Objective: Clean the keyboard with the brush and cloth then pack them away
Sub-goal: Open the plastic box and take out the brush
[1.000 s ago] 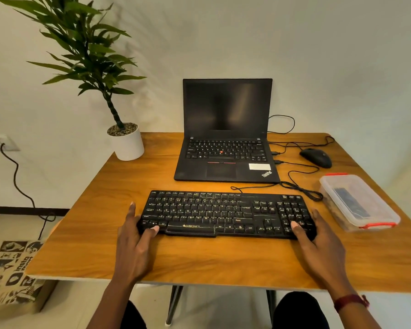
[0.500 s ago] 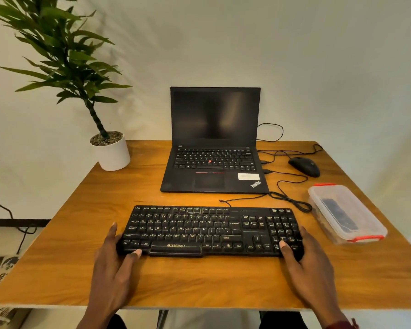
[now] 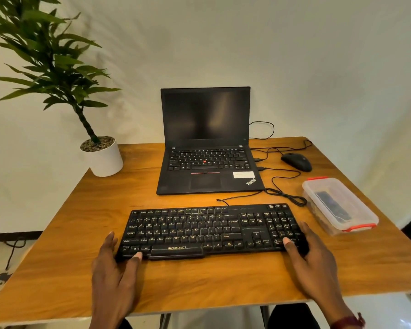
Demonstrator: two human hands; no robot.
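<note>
A black keyboard (image 3: 211, 230) lies flat on the wooden table (image 3: 81, 222), near its front edge. My left hand (image 3: 115, 269) grips the keyboard's near left corner, thumb on the bottom row of keys. My right hand (image 3: 311, 262) grips the near right corner the same way. A clear plastic box with red clips (image 3: 339, 205) stands closed to the right of the keyboard, with a dark item inside. No brush or cloth is visible outside the box.
An open black laptop (image 3: 207, 162) stands behind the keyboard. A black mouse (image 3: 296, 161) and tangled cables (image 3: 285, 193) lie at the back right. A potted plant in a white pot (image 3: 102, 157) occupies the back left corner.
The keyboard and both hands sit lower and further left in view than before; the camera has shifted. My hands keep the same grip on the keyboard's corners.
</note>
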